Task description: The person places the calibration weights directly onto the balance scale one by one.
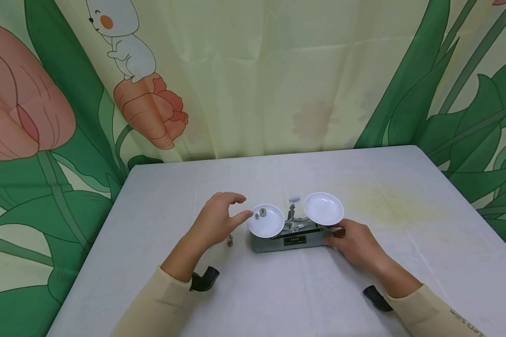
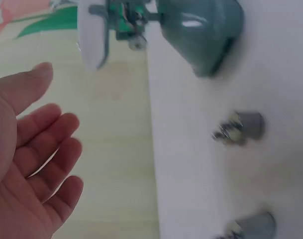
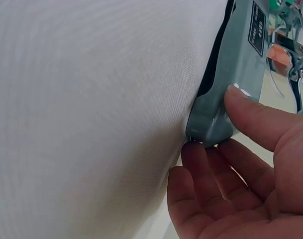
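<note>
A grey-green balance scale point(image 1: 295, 239) stands on the white-covered table with two white pans. Two small metal weights point(image 1: 263, 212) sit on its left pan point(image 1: 266, 229); the right pan point(image 1: 323, 209) holds nothing. My left hand point(image 1: 219, 217) hovers beside the left pan, thumb and fingers spread apart, with nothing between them. At the base's right end, my right hand point(image 1: 356, 241) grips the corner. In the right wrist view its thumb point(image 3: 246, 107) presses the front face while the other fingers curl against the end. The right pan partly hides those fingers in the head view.
More metal weights point(image 1: 229, 240) stand on the table left of the scale; the left wrist view shows one nearer weight point(image 2: 248, 125) and another cut off below. Behind the table point(image 1: 253, 173) hangs a printed curtain point(image 1: 253, 84). Each wrist wears a black device point(image 1: 205, 279).
</note>
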The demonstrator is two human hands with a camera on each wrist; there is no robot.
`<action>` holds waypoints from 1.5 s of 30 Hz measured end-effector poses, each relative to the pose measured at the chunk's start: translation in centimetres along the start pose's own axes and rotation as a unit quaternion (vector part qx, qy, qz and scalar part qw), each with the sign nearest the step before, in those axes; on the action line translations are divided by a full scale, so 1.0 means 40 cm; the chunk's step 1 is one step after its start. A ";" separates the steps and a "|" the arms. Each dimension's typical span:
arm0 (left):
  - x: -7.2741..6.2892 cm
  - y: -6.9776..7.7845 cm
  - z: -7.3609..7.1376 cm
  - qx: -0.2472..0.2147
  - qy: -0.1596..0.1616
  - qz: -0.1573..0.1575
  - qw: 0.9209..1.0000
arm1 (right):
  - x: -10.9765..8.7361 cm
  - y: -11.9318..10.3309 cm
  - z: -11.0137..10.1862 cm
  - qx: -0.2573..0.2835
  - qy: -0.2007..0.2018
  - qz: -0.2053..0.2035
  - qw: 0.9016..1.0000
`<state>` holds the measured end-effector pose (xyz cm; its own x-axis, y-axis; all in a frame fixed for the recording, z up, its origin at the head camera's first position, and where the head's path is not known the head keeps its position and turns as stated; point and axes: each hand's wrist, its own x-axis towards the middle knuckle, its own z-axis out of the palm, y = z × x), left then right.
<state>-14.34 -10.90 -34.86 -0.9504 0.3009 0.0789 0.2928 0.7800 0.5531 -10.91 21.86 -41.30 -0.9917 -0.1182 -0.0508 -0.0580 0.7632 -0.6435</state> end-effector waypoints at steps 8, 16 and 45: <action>-0.027 -0.115 0.012 -0.003 -0.074 -0.043 0.996 | -0.004 0.003 -0.002 -0.003 0.000 0.000 1.000; -0.018 -0.160 0.068 0.021 -0.099 -0.049 0.994 | -0.004 0.004 0.002 0.002 -0.001 0.002 1.000; -0.003 -0.106 0.018 0.012 -0.044 0.002 0.999 | 0.001 0.000 0.000 -0.002 0.002 -0.003 1.000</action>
<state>-15.40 -13.84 -37.79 -0.9366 0.3504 0.0071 0.3002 0.7916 0.5322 -10.93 21.85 -41.30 -0.9917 -0.1212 -0.0437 -0.0652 0.7645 -0.6414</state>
